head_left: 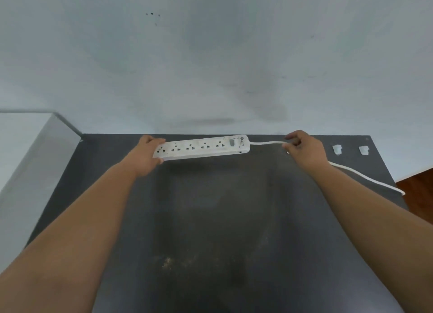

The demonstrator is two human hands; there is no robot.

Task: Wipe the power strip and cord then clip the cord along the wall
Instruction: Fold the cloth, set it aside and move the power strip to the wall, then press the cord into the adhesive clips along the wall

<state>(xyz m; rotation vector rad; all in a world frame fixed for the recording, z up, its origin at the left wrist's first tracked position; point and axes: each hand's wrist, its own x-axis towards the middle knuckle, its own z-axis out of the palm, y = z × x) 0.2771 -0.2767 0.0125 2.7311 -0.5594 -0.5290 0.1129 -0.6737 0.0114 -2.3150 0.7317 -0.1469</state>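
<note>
item: white power strip (201, 147), held just above the dark surface (210, 219) at 12 o'clock near the wall (210, 55), left hand (146, 157) grip wrapped on its 9 o'clock end; right hand (304, 150) grip pinching the cord (266, 143) at 3 o'clock. risk: the slack cord trailing to 4 o'clock off the surface edge may snag or tug the strip loose; two cable clips (337, 149) near the sleeveless forearm could be swept off.

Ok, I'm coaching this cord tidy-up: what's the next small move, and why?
Probably lower the power strip flat against the wall's foot: the left hand holds it off the table, the right hand pinches the cord, and two clips wait nearby.
</note>
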